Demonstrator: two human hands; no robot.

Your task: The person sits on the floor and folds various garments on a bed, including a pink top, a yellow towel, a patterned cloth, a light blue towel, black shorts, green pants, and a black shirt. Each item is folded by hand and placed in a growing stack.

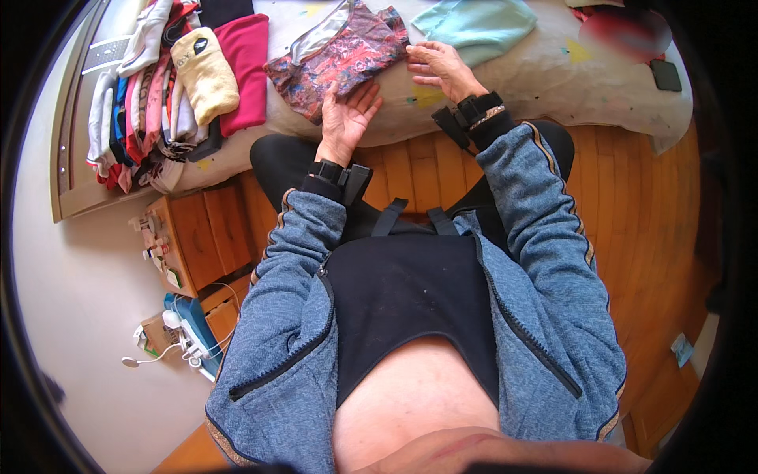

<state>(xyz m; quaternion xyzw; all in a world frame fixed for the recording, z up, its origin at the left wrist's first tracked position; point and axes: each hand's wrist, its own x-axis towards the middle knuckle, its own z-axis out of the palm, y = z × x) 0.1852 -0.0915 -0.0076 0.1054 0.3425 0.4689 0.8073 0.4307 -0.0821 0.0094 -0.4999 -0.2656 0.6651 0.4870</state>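
A red and purple patterned garment (355, 56), loosely folded with a pale lining showing at its opening, lies on the bed before me. Palm up, my left hand (346, 121) rests at the garment's near edge, fingers spread, gripping nothing. My right hand (438, 70) is by the garment's right corner; whether its fingertips touch the cloth I cannot tell. Behind that hand lies a mint green garment (482, 29). Dark straps with black devices are round both wrists.
Folded clothes (136, 118) stand in a row at the bed's left, beside a cream folded cloth (204, 77) and a magenta one (246, 71). A dark phone (666, 76) lies far right on the bed sheet (568, 89). A wooden cabinet (207, 237) stands lower left.
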